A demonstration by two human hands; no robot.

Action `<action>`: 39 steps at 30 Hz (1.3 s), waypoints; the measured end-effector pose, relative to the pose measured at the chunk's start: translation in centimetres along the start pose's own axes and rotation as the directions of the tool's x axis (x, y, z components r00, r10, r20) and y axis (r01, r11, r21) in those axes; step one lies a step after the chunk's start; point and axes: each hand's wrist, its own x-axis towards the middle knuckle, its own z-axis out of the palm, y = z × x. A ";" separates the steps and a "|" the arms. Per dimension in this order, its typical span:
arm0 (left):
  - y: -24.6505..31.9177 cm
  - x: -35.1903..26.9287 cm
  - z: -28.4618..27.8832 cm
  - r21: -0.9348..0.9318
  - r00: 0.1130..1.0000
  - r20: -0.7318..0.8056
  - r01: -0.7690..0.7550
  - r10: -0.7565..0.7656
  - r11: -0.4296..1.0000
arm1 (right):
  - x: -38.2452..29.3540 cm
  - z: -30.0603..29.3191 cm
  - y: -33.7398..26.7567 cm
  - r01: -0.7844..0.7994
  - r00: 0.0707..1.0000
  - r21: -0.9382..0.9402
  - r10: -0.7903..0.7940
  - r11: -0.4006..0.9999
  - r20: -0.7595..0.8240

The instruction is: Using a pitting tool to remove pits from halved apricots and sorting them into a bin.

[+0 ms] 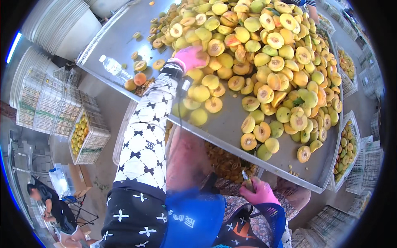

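Note:
My left hand (189, 59), in a pink glove, reaches across a metal-topped table (217, 124) to the near left edge of a heap of halved yellow stone fruit (276, 63), apparently apricots or peaches. Its fingers touch an orange-yellow fruit piece (203, 60); whether they grip it is hidden. Low in front of my lap, my right hand (261, 191), also pink-gloved, is closed around a small hand tool (247, 179) with a metal tip pointing up. Several cut halves show brown hollows or stones. Below the table edge lies a mass of brownish fruit pieces or stones (231, 161).
A clear plastic bottle (115, 68) lies on the table's left side near a whole orange fruit (140, 79). Fruit-filled crates stand left (90, 139) and right (345, 148). A person (54, 207) is at lower left; another person's arm (312, 12) shows beyond the heap.

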 end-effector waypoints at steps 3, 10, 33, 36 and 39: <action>1.4 0.9 -1.1 0.221 0.971 0.228 0.022 -0.074 0.975 | -0.2 -0.3 0.0 -0.021 0.999 -0.024 0.020 1.000 -0.042; 0.9 0.2 1.3 0.298 0.909 0.414 -0.082 -0.051 0.951 | -0.2 -0.6 -1.3 0.236 0.962 -0.101 -0.247 0.966 -0.114; 8.5 -12.0 -1.0 -0.977 0.994 0.106 0.097 -0.036 -0.191 | -1.9 1.2 -3.8 0.176 0.947 0.636 0.046 0.751 -0.317; 15.2 -15.4 1.1 -0.962 0.986 0.168 0.167 0.014 -0.218 | 0.0 0.9 -6.0 0.400 0.855 0.541 -0.089 0.740 -0.511; 19.1 -18.9 2.8 -0.907 0.933 0.266 0.327 0.243 -0.266 | 1.8 0.0 -5.6 0.447 0.807 0.309 -0.229 0.840 -0.545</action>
